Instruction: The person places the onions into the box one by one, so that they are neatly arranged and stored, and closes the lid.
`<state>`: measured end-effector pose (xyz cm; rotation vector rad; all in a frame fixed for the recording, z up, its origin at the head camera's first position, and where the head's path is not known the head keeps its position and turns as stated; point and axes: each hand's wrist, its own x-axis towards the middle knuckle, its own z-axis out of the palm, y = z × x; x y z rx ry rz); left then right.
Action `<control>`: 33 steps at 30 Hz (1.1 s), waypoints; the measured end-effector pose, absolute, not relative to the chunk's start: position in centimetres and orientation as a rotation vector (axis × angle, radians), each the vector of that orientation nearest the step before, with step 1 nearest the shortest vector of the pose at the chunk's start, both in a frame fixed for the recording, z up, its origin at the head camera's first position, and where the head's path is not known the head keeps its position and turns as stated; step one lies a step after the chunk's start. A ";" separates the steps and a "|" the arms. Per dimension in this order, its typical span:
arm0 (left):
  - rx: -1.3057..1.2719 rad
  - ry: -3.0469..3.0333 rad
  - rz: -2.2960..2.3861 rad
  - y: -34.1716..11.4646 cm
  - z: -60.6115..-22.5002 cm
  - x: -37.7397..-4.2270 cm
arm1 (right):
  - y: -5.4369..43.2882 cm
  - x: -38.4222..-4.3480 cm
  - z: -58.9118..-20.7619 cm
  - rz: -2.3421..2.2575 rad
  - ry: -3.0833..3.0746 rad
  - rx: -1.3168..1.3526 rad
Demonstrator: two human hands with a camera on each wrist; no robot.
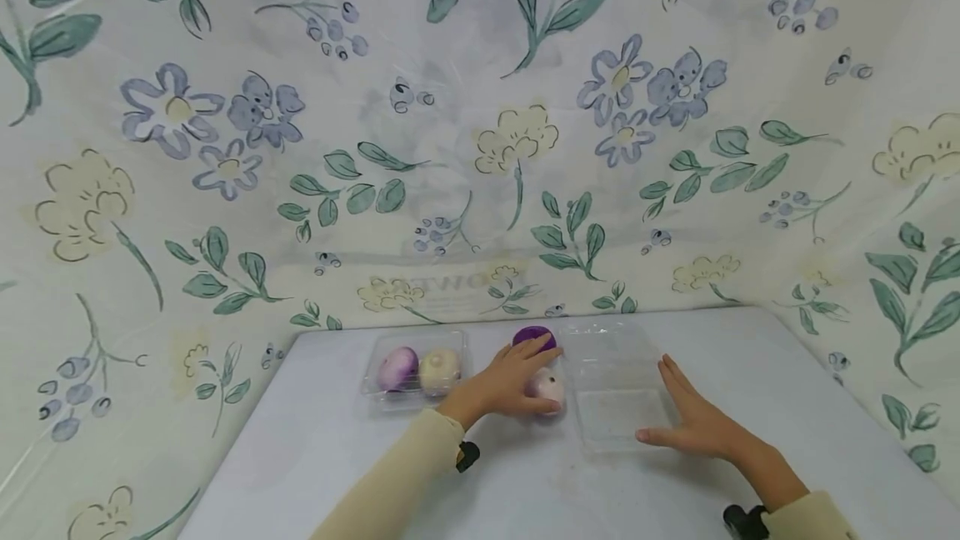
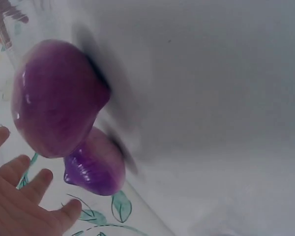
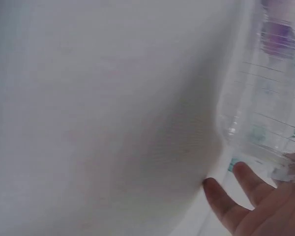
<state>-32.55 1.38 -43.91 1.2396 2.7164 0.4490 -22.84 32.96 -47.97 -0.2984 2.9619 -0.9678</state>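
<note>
In the head view my left hand (image 1: pixel 501 382) reaches over two onions, its fingers spread. A dark purple onion (image 1: pixel 536 335) shows beyond the fingers, and a paler pinkish one (image 1: pixel 551 390) lies by the thumb. The left wrist view has a big purple onion (image 2: pixel 56 98) in front of a smaller one (image 2: pixel 99 164), with the left fingertips beside them. To their right stands an open clear plastic box (image 1: pixel 618 419). My right hand (image 1: pixel 701 423) is at its right side, thumb and fingers apart. In the right wrist view these fingers (image 3: pixel 219 196) are close to the box wall (image 3: pixel 231 118).
Left of the hands, another clear plastic box (image 1: pixel 371 386) contains a purple onion (image 1: pixel 398 368) and a cream-coloured one (image 1: pixel 440 371). All stand on a white table (image 1: pixel 300 457). A floral-print sheet (image 1: pixel 450 148) hangs behind and along the sides.
</note>
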 end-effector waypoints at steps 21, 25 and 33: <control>1.198 2.619 0.705 2.5 -45.8 -32.5 | 32.5 -22.7 -47.8 -1.230 2.796 -0.182; 1.188 2.600 0.717 2.7 -46.0 -32.4 | 32.5 -22.6 -48.1 -1.273 2.788 -0.208; 1.165 2.614 0.762 3.2 -46.4 -32.5 | 33.0 -22.7 -47.9 -1.282 2.778 -0.199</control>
